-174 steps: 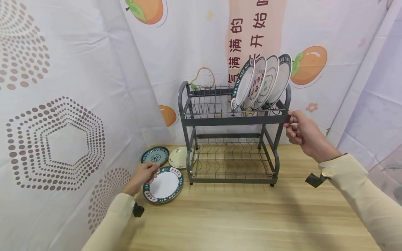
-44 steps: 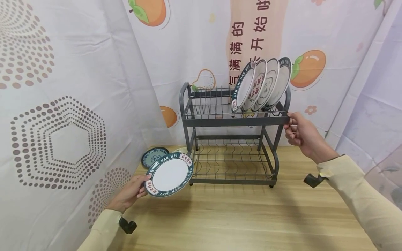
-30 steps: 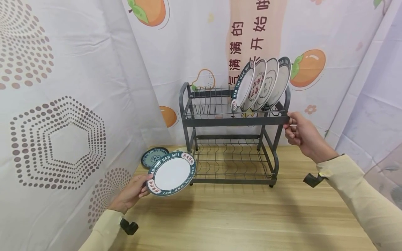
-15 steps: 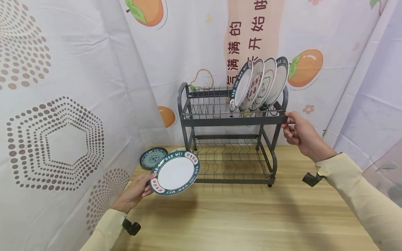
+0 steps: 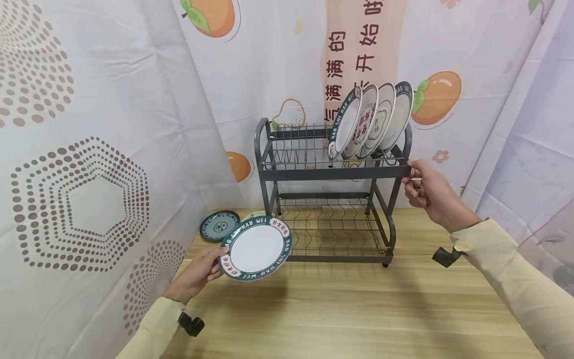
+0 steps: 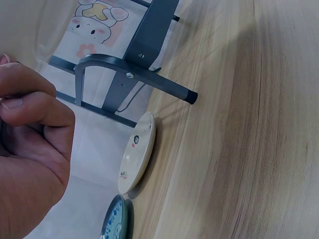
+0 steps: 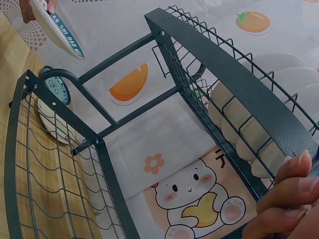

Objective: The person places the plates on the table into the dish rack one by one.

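Note:
My left hand point(image 5: 197, 273) pinches the left rim of a white plate with a dark green lettered border point(image 5: 256, 248). The plate is up off the table, tilted toward me, in front of the rack's lower left corner. With its fingers curled, my right hand point(image 5: 432, 192) grips the right end of the upper front bar of a dark grey two-tier dish rack point(image 5: 336, 173). Several plates point(image 5: 381, 119) stand on edge in the right half of the upper tier. In the right wrist view, fingers point(image 7: 294, 189) wrap the bar's end.
A blue-patterned plate point(image 5: 219, 225) lies on the wooden table point(image 5: 341, 309) left of the rack. Beside it is a cream plate point(image 6: 138, 153), mostly covered by the held plate in the head view. Printed curtains point(image 5: 251, 75) hang behind and at both sides.
Since the oldest frame, my left hand has picked the green-bordered plate up off the table. Over the last second it has drifted slightly right with it. My right hand has kept its grip on the rack.

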The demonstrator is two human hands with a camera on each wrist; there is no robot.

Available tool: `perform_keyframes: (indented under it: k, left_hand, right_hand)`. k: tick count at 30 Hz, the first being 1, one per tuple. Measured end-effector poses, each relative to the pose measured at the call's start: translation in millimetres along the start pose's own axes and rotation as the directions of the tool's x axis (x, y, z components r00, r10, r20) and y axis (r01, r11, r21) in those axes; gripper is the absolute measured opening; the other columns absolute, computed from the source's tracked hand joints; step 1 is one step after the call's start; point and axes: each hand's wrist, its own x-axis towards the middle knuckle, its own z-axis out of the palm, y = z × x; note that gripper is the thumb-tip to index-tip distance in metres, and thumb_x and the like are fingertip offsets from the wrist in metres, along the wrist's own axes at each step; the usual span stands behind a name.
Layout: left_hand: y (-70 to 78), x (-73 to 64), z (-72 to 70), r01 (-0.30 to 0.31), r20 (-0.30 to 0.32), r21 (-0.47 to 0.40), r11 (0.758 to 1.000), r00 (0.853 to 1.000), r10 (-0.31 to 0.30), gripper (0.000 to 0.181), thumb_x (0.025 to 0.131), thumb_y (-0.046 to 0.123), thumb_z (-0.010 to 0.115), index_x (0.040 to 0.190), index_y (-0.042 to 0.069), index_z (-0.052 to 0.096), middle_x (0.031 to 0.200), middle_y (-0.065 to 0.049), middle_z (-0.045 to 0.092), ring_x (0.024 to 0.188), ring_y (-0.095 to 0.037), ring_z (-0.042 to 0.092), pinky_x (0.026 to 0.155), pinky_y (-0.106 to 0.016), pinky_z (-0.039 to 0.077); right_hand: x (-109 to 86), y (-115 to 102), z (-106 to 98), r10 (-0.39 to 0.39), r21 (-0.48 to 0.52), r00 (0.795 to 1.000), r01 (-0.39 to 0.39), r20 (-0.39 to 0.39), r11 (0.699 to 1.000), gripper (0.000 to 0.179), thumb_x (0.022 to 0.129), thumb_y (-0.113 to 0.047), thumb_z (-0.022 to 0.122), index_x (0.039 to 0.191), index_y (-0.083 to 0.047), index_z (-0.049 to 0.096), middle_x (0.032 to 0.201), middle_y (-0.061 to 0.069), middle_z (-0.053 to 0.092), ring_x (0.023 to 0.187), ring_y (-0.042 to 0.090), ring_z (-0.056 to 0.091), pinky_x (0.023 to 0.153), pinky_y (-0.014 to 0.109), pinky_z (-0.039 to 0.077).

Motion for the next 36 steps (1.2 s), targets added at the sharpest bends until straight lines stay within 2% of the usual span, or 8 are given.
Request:
perform_keyframes:
  k: [12, 24, 28, 36]
  left_hand:
    - [0.2, 3.8, 7.1, -0.011, 0.018, -0.002, 1.0, 1.0, 0.011, 0.032, 0.109, 0.027, 0.05, 0.083, 0.014, 0.062, 0.059, 0.01, 0.045, 0.048, -0.003, 0.04, 0.047, -0.015, 0.035]
    - [4.2, 9.2, 15.5, 0.016, -0.003, 0.023, 1.0, 1.0, -0.016, 0.03, 0.107, 0.031, 0.054, 0.084, 0.013, 0.063, 0.06, 0.008, 0.044, 0.048, -0.004, 0.039, 0.048, -0.017, 0.034]
    - [5.6, 10.6, 18.0, 0.009, 0.009, 0.026, 1.0, 1.0, -0.009, 0.031, 0.107, 0.03, 0.053, 0.083, 0.013, 0.063, 0.059, 0.009, 0.044, 0.048, -0.004, 0.039, 0.048, -0.017, 0.034]
    - [8.3, 13.2, 22.7, -0.002, 0.023, 0.042, 0.999, 1.0, 0.001, 0.032, 0.108, 0.029, 0.052, 0.084, 0.013, 0.064, 0.06, 0.008, 0.045, 0.048, -0.004, 0.04, 0.048, -0.016, 0.035]
  right_hand:
    - [-5.3, -1, -6, 0.093, 0.021, 0.995, -0.093, 0.031, 0.995, 0.042, 0.108, -0.045, 0.049, 0.084, -0.011, 0.057, 0.057, -0.002, 0.051, 0.043, 0.008, 0.037, 0.043, 0.024, 0.029]
    - [-8.5, 9, -10, 0.08, 0.067, 0.994, -0.085, 0.08, 0.994, 0.05, 0.108, -0.053, 0.044, 0.087, -0.01, 0.057, 0.057, -0.001, 0.048, 0.042, 0.011, 0.032, 0.047, 0.031, 0.02]
    - [-9.5, 15, -13, 0.104, 0.079, 0.99, -0.111, 0.091, 0.991, 0.053, 0.108, -0.055, 0.039, 0.087, -0.01, 0.058, 0.057, -0.001, 0.048, 0.041, 0.01, 0.035, 0.046, 0.029, 0.023]
    - [-13.3, 32, -17, 0.145, 0.012, 0.985, -0.146, 0.091, 0.989, 0.051, 0.11, -0.05, 0.037, 0.086, -0.011, 0.058, 0.058, -0.002, 0.05, 0.041, 0.008, 0.039, 0.044, 0.023, 0.035]
